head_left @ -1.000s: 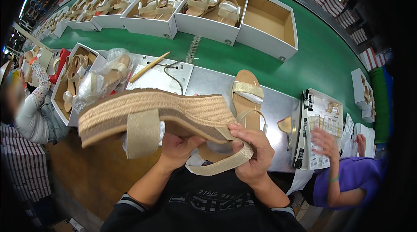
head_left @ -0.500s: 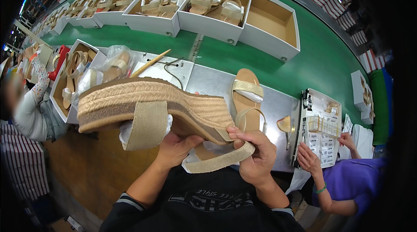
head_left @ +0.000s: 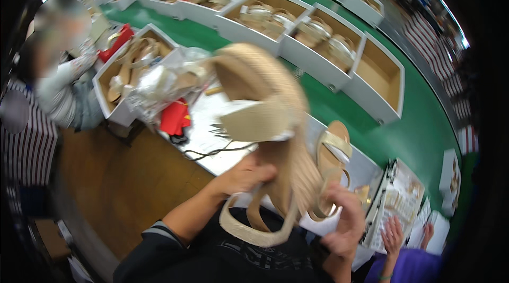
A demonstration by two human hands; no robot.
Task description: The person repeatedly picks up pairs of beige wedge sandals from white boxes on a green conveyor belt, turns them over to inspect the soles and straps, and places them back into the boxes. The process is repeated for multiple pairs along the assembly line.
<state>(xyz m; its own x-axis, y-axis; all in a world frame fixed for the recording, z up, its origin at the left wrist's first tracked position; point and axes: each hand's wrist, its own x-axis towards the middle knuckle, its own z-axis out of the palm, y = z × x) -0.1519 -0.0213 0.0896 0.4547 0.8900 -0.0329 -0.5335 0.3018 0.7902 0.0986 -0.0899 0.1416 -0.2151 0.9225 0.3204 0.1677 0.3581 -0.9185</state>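
right hand point(head_left: 345, 220) now off strap point(head_left: 260, 237), sandal point(head_left: 298, 140) toe-up

The tan sandal point(head_left: 293, 150) tilts toe up in the left hand point(head_left: 246, 173), its wedge sole point(head_left: 302, 171) woven along the side. White padding point(head_left: 239, 105) fills its pale front strap point(head_left: 254, 122); the ankle strap point(head_left: 259, 237) loops below.

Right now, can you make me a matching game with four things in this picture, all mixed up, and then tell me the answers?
Things:
1. Left hand
2. Conveyor belt
3. Second sandal
4. Lower-right co-worker's sleeve

Matches:
A. purple
B. standing on the table
C. holding a wedge sandal
D. green

Right pairs: 1-C, 2-D, 3-B, 4-A
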